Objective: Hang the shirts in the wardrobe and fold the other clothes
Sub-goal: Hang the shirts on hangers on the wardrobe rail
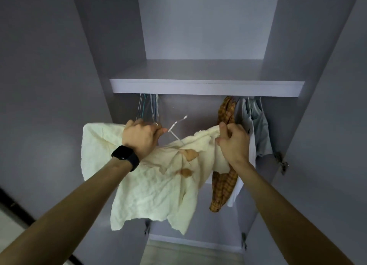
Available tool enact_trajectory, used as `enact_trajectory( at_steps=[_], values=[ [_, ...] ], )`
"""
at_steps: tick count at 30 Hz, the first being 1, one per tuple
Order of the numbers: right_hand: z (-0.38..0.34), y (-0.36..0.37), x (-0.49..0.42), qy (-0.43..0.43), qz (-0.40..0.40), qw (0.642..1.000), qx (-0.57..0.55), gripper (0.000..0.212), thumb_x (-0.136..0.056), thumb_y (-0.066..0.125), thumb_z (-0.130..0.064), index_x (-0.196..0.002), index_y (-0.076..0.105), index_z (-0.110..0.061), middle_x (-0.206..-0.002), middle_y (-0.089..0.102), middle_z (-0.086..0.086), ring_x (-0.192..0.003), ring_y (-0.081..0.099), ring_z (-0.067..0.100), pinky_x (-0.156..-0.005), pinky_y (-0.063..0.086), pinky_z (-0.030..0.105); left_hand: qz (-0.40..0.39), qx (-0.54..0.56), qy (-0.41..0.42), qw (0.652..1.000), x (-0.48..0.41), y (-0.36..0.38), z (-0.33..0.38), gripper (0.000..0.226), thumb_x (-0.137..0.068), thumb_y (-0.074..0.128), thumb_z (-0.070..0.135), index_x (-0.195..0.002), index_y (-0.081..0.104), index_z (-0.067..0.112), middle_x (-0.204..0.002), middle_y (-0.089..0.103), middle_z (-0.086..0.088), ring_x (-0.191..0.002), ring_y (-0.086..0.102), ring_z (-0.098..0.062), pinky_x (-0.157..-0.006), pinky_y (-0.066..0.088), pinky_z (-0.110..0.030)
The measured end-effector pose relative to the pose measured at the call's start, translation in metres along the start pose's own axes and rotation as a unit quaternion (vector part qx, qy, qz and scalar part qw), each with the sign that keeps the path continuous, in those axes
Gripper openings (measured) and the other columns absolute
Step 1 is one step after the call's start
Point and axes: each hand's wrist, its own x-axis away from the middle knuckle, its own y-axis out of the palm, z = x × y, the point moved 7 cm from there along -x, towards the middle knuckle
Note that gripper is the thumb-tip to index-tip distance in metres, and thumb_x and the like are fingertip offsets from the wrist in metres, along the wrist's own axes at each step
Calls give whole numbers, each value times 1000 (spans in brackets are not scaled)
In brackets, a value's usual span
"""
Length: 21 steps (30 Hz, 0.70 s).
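The left hand [142, 138] is curled over the top edge of the cream shirt [151, 187], gripping the cloth at one shoulder; whether its fingers also hold the wire there cannot be told. A black watch [126, 154] sits on its wrist. The right hand [233, 140] pinches the shirt's other shoulder, thumb up and fingers bunched into the fabric. The shirt sags between and below the two hands, crumpled, with brownish patches near its middle.

Just to the right of the left hand, the hook of a white wire hanger [175, 127] pokes up out of the shirt's neck, tilted, free of the rail.

Directly behind the left hand hangs a cluster of empty hangers [148, 108]. Directly behind the right hand hangs an orange plaid shirt [223, 191], which the cream cloth overlaps. Beyond it, further right, are a white garment [251, 151] and a grey garment [262, 133]. Above both hands runs the wardrobe's shelf [206, 87]. A gap lies behind the hook, between the empty hangers and the plaid shirt.
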Motion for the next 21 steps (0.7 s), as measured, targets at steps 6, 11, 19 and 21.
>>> enact_trajectory(
  at_steps=[6, 11, 19, 21],
  values=[
    [7, 10, 12, 8, -134, 991, -6, 41, -92, 48, -66, -112, 66, -35, -121, 58, -15, -116, 57, 14, -99, 48, 35, -7, 236, -200, 951, 5, -2, -47, 40, -97, 47, 58, -76, 59, 26, -70, 65, 1, -76, 63, -29, -70, 43, -34],
    [0, 21, 1, -77, -180, 975, 109, 43, -100, 34, -61, -128, 57, -38, -126, 63, -15, -121, 53, 13, -101, 41, 34, -27, 307, -195, 931, 7, 0, -43, 44, -96, 49, 61, -73, 60, 24, -64, 59, 6, -64, 55, -10, -70, 43, -32],
    [-11, 35, 20, -58, -209, 976, 2, 22, -105, 49, -30, -106, 67, -16, -87, 66, -2, -77, 55, 3, -68, 38, 5, -129, 265, -179, 939, 2, 2, -13, 42, -102, 46, 50, -78, 42, 15, -60, 47, 4, -67, 45, -28, -66, 32, -34],
    [-8, 36, 20, -57, -221, 974, -2, 22, -104, 52, -28, -107, 69, -15, -90, 69, -2, -81, 58, 4, -70, 39, 6, -124, 258, -173, 942, 3, 4, -14, 35, -103, 47, 39, -77, 42, 17, -60, 46, 4, -67, 44, -31, -63, 29, -34]
  ],
)
